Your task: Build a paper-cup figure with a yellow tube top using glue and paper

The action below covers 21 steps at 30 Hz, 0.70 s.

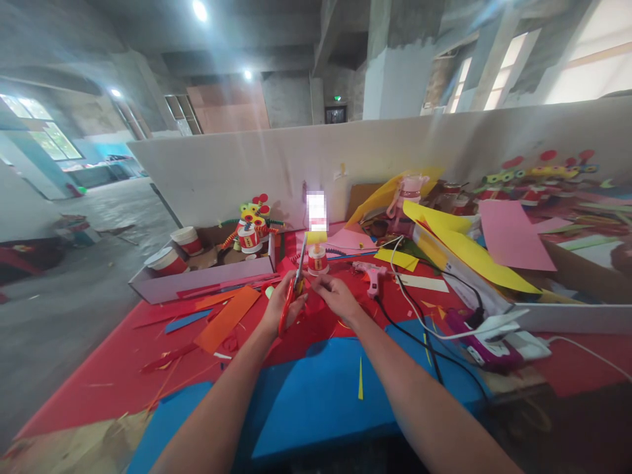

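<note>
My left hand (280, 306) is closed around red-handled scissors (287, 311), their blades pointing up and away from me. To its right, my right hand (336, 295) has its fingers pinched together; whatever is between them is too small to make out. Just beyond both hands stands a small red and white paper cup (318, 262), with a piece of yellow paper (316, 237) above it. A pink glue gun (371, 276) lies on the table to the right of my right hand.
A shallow box (207, 280) at the left holds paper cups and a finished-looking paper figure (254, 220). Orange paper (230, 319) and scraps lie on the red and blue table cover. Cables run to a purple power strip (486, 342). A box of coloured sheets (516, 234) stands right.
</note>
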Motion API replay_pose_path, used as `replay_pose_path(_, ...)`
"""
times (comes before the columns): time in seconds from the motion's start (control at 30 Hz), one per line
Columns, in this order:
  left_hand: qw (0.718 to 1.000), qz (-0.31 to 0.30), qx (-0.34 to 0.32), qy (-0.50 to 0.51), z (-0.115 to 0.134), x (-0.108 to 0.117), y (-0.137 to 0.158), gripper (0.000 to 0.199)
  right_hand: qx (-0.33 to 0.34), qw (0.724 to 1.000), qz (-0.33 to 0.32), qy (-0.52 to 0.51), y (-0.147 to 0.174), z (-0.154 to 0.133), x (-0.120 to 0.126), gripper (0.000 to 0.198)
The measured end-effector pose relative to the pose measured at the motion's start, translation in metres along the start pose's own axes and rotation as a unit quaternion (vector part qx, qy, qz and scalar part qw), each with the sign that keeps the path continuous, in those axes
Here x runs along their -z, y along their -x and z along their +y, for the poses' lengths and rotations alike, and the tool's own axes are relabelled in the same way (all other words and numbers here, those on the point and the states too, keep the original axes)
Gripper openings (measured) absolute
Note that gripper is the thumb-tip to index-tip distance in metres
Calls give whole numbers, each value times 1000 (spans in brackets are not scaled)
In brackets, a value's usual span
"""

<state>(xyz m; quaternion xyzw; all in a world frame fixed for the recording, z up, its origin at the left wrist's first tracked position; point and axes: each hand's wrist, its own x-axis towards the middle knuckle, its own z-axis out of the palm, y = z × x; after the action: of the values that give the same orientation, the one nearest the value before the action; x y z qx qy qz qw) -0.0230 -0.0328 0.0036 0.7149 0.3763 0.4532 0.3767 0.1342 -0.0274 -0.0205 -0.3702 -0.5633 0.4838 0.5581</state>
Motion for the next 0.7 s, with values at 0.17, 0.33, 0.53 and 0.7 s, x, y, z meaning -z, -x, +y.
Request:
replay_pose_path(0.17, 999, 40, -6, -2, 1, 6, -1, 42, -41, 998, -46, 9, 4, -2, -2, 32)
replay_pose_path(0.33, 995, 59, -12, -82, 3, 12, -2, 41, -56, 998, 30, -29, -1, -3, 11, 36)
replay_pose_path(0.53, 903, -60, -4, -425, 10, 24, -2, 37, -5, 961, 247, -126, -14, -7, 40, 39)
replay_pose_path(0.7, 843, -142, 33, -518, 18, 18, -1, 35, 26, 960, 275, -46, -16, -6, 44, 32)
